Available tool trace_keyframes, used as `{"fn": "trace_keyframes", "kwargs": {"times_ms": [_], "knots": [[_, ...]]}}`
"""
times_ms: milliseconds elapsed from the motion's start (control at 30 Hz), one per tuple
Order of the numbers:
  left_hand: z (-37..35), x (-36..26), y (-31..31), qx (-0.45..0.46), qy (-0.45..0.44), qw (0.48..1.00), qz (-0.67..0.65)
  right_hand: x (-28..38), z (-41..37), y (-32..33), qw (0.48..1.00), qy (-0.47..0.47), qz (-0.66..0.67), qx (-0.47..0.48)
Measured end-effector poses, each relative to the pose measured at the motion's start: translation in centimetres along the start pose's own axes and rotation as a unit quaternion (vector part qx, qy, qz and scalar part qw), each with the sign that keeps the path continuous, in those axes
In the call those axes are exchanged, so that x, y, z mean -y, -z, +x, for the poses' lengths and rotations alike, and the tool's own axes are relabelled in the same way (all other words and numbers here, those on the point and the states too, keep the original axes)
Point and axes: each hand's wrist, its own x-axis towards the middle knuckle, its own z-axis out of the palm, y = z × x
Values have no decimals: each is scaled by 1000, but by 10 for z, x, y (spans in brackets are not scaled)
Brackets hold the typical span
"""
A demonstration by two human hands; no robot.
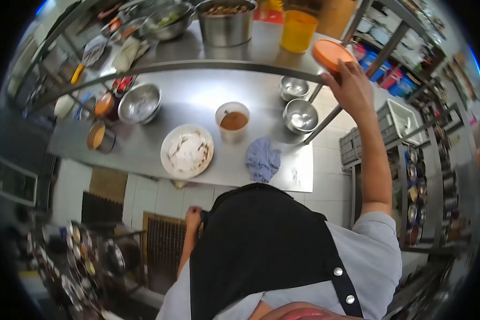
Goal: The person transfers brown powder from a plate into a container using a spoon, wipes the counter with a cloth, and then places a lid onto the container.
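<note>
My right hand point(352, 85) reaches up to the raised shelf and holds the edge of a round orange lid point(332, 54), its fingers on the lid's near side. Down beside my apron hangs my left hand point(194, 214), its fingers curled; anything inside them is too small to make out. On the steel table point(189, 88) stand a white tub point(233, 121) with brown contents and a white bowl point(187, 151) with dark smears. A crumpled blue cloth point(263, 159) lies to the right of the bowl.
Steel bowls point(301, 116) sit at the table's right end, another point(140, 103) at its left. The shelf point(261, 42) bears a large pot point(225, 24) and a yellow container point(298, 32). A shelf post point(325, 122) rises near my right arm. Grey crates point(352, 146) stand at right.
</note>
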Motion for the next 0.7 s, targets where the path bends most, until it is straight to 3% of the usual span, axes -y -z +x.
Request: {"fn": "trace_keyframes", "kwargs": {"times_ms": [133,200,267,333,400,433,500,533,600,700], "knots": [[-42,-37,-34,21,0,997,-69,1,-25,15,995,15,93,-30],[-63,-45,-43,86,-10,994,-61,-1,-38,15,987,4,153,-39],[-85,-40,-46,76,-7,994,-81,3,-61,23,961,70,203,-175],[-94,-42,-46,66,-10,992,-104,26,-97,26,939,54,287,-180],[-102,-56,-29,106,73,988,-90,63,-129,6,901,37,404,-155],[-95,-57,-24,102,71,988,-93,82,-136,-14,878,30,458,-136],[-75,-53,-16,117,-4,993,-4,116,-136,-85,888,9,450,-92],[-68,-67,-11,118,-6,993,-5,138,-130,-109,876,-63,477,-15],[-51,-130,3,92,-93,991,24,171,-117,-172,910,-22,413,11],[-10,-193,15,119,-122,985,22,228,-111,-217,894,-20,437,91]]}}
